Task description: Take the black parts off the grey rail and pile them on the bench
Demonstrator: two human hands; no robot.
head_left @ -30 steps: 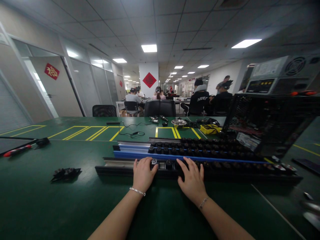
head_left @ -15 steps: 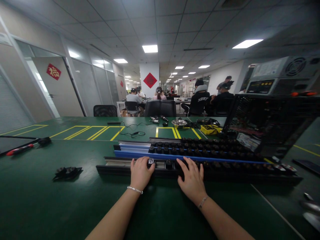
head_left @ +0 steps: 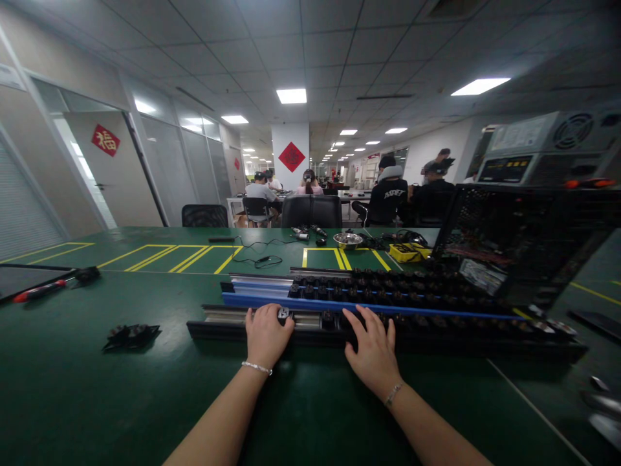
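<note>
Shifted leftward along the front rail (head_left: 208, 331) since a second ago, a pale-faced module (head_left: 283, 312) is held between the thumb and fingers of the left hand (head_left: 267, 336), while the right hand (head_left: 373, 343) is kept in place, opened with fingers spread over the same rail; whether anything is gripped beneath it cannot be told. By the front rail's channel, dark modules are held in a long row toward the right, with one black module (head_left: 328, 318) seated between the hands and a bare stretch left beside it. Behind, more modules are carried in a blue rail (head_left: 252, 299) and a rear rail (head_left: 317, 272). One metal bowl (head_left: 348, 240) is set farther back, its contents too small to be made out, near one yellow container (head_left: 406, 252) bordered by dark cables. At least three rails are counted, and two stacked power supplies (head_left: 526, 149) are borne by one open computer case (head_left: 528, 252), by which the view at right is blocked. At left, one black cluster (head_left: 130, 336) and one red-handled tool (head_left: 41, 292) are laid on the green table (head_left: 145, 401).
</note>
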